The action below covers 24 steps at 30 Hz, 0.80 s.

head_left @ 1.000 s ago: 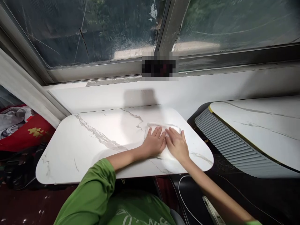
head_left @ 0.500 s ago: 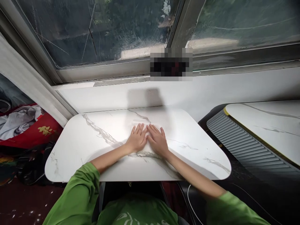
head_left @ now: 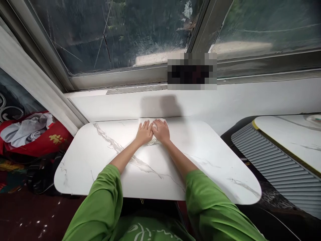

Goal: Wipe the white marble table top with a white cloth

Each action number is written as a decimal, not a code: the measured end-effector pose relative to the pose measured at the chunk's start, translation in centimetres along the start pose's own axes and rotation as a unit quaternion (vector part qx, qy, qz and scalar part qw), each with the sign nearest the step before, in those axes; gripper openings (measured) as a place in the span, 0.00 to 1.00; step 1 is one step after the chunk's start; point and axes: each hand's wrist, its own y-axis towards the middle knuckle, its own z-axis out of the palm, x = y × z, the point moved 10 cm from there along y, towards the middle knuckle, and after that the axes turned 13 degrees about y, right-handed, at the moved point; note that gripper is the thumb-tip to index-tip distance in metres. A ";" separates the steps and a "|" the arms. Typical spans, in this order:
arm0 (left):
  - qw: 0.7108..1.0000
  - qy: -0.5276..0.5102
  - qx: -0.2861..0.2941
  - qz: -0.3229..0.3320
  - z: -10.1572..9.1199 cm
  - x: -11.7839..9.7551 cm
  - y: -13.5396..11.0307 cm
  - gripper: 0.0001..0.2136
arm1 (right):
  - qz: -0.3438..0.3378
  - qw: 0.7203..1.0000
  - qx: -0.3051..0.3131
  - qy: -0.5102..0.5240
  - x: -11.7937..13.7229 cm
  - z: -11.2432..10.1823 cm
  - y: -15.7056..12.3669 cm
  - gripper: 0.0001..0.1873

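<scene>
A white cloth [head_left: 152,142] lies on the white marble-patterned table [head_left: 100,160], close to its far edge by the wall. My left hand [head_left: 144,133] rests flat on the cloth with its fingers stretched forward and a little apart. Beside it my right hand [head_left: 162,130] also presses down flat, its fingers closer together and thumb side against the left hand. Much of the cloth is hidden under both hands; its far border and crumpled near edge show.
A window with a metal frame [head_left: 117,78] runs above the white wall. At left a red bag [head_left: 57,137] holds grey-white fabric. To the right stands another marble-patterned top [head_left: 283,134] with a ribbed grey side. A blurred-out patch covers something on the sill.
Both hands have slid the cloth away from me, from the middle of the table to near its far edge. My arms are stretched further forward.
</scene>
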 end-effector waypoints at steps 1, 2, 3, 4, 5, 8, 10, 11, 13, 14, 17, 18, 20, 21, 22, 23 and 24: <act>1.000 0.004 0.000 -0.009 -0.1 0.6 -1.0 0.23 | -0.013 1.000 0.013 0.004 0.9 0.6 -0.3 0.24; 1.000 0.008 0.001 -0.015 -0.3 1.2 -2.1 0.24 | -0.023 0.999 0.026 0.006 1.9 1.2 -0.8 0.24; 1.000 0.013 0.001 -0.017 -0.6 1.8 -3.3 0.24 | -0.031 0.999 0.038 0.006 3.1 1.8 -1.4 0.24; 1.000 0.018 0.001 -0.018 -0.9 2.4 -4.7 0.24 | -0.038 0.998 0.051 0.004 4.2 2.5 -2.1 0.24; 1.000 0.023 0.000 -0.018 -1.3 3.1 -6.1 0.24 | -0.045 0.997 0.065 0.000 5.5 3.2 -3.1 0.24; 0.999 0.033 -0.001 -0.013 -2.7 4.3 -11.4 0.24 | -0.084 0.990 0.115 -0.020 9.5 4.9 -7.4 0.25; 0.999 0.041 -0.005 -0.001 -3.7 4.3 -15.2 0.24 | -0.126 0.981 0.146 -0.033 12.0 5.5 -10.8 0.27; 0.999 0.044 -0.007 0.005 -4.2 4.1 -17.0 0.24 | -0.147 0.976 0.159 -0.037 13.0 5.6 -12.5 0.27; 0.999 0.049 -0.009 0.011 -5.0 3.8 -19.9 0.24 | -0.182 0.966 0.180 -0.036 14.6 5.7 -15.2 0.29; 0.999 0.050 -0.006 0.010 -5.2 3.8 -20.9 0.25 | -0.194 0.962 0.190 -0.032 15.2 5.8 -16.1 0.30; 0.999 0.044 0.018 0.004 -4.8 5.2 -21.9 0.25 | -0.213 0.953 0.216 -0.018 16.4 6.7 -16.6 0.31; 0.999 0.041 0.028 0.001 -4.4 6.1 -21.6 0.24 | -0.213 0.952 0.219 -0.017 16.6 7.3 -16.0 0.31; 0.998 0.038 0.042 -0.011 -3.4 8.5 -20.2 0.23 | -0.210 0.954 0.216 -0.016 16.9 8.6 -14.1 0.31; 0.998 0.038 0.046 -0.020 -3.0 9.9 -19.2 0.23 | -0.207 0.955 0.213 -0.014 17.0 9.4 -12.8 0.31; 0.998 0.039 0.047 -0.028 -2.6 11.3 -18.0 0.23 | -0.203 0.956 0.209 -0.013 17.0 10.2 -11.3 0.31; 0.997 0.041 0.045 -0.036 -2.3 12.5 -16.7 0.22 | -0.197 0.958 0.206 -0.011 16.9 10.9 -9.8 0.31; 0.997 0.041 0.042 -0.042 -2.2 13.6 -15.4 0.22 | -0.190 0.961 0.202 -0.010 16.8 11.5 -8.3 0.31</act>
